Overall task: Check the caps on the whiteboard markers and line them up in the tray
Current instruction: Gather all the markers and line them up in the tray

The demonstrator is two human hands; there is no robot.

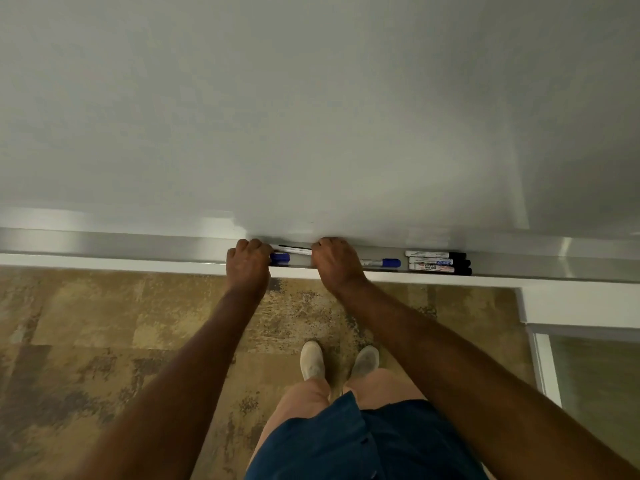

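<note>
A long metal marker tray [138, 247] runs under the whiteboard [311, 116]. My left hand [247, 263] and my right hand [334, 263] are both curled over markers lying in the tray. A white-barrelled marker [294, 250] spans the gap between the hands. Beside my left hand a blue cap [280, 258] shows. A blue-capped marker [381, 263] sticks out to the right of my right hand. Further right, three black-capped markers [438, 263] lie side by side, caps pointing right. My fingers hide the marker ends inside both hands.
Below the tray is patterned brown carpet [104, 341]. My two shoes [339, 362] stand close under the tray. A white frame and glass panel [571, 341] lie at the lower right. The tray stretches bare to the left.
</note>
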